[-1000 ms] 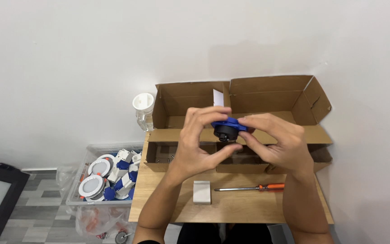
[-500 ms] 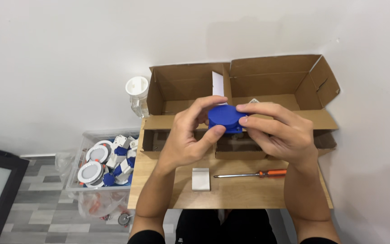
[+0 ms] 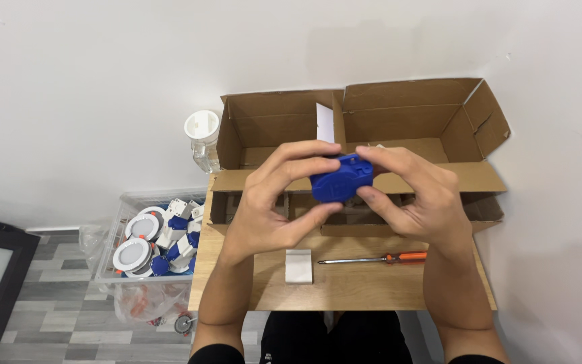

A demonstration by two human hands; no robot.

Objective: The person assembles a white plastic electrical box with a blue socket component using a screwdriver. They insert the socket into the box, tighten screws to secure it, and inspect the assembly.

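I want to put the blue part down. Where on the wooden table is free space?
Bare wood on the wooden table lies between the small white block and the orange-handled screwdriver, also along the near edge. The back is crowded by the open cardboard box. Both hands, left and right, hold the blue part above it.

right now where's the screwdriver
In the head view the screwdriver lies flat on the wooden table, below the right hand, its orange handle pointing right and a small white block just off its tip.
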